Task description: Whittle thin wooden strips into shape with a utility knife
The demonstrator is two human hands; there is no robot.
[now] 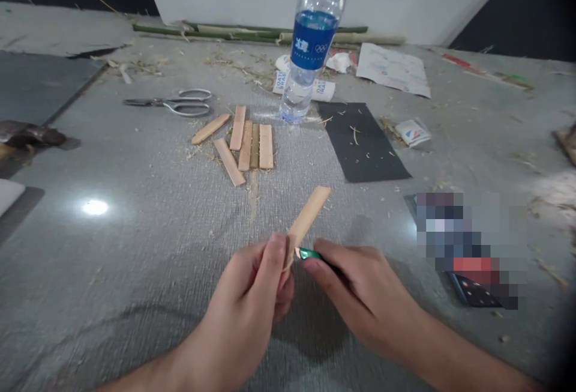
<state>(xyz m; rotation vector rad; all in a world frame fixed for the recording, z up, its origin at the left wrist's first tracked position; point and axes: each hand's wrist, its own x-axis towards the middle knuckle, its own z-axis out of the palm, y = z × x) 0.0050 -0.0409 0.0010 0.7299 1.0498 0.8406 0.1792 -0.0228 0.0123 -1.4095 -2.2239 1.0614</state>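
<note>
My left hand (254, 296) is closed round the lower end of a pale, flat bamboo strip (310, 215), which slants up to the right. In my right hand (360, 287) is a slim green tool with a pale tip (309, 254), pinched between thumb and fingers. Its tip meets the strip's right edge near my left thumb; whether it is a knife or a pencil I cannot tell. Beyond my hands lie several short bamboo pieces (266, 147), some side by side, others at angles.
Scissors (186, 102) lie behind the pieces at left. A water bottle (310, 44) stands near a black sheet (366, 143). A partly blurred phone (477, 293) lies at right, a hammer-like tool (31, 134) at far left. Bamboo poles (252, 35) lie along the back, among shavings and wrappers (393, 69).
</note>
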